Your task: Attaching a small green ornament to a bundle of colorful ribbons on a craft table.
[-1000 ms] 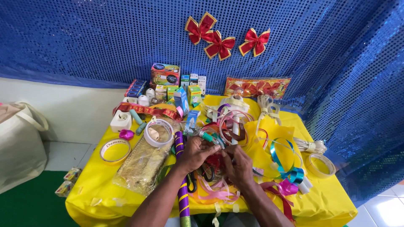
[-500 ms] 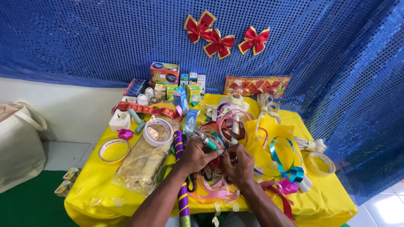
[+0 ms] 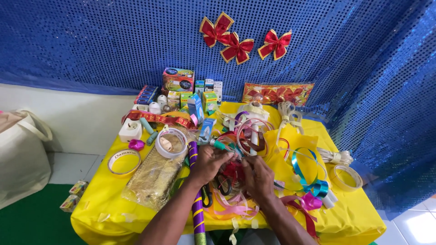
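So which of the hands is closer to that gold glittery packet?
The left hand. It sits just right of the gold packet; the right hand lies farther right, beyond the left.

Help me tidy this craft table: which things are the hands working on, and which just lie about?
In hand:
left hand
right hand
red ribbon
pink ribbon strips

Lying about:
tape roll
gold packet
small boxes
white cord

Bright yellow tablecloth, sequinned blue backdrop, red-and-gold bows, purple gold-striped roll, gold mesh bag.
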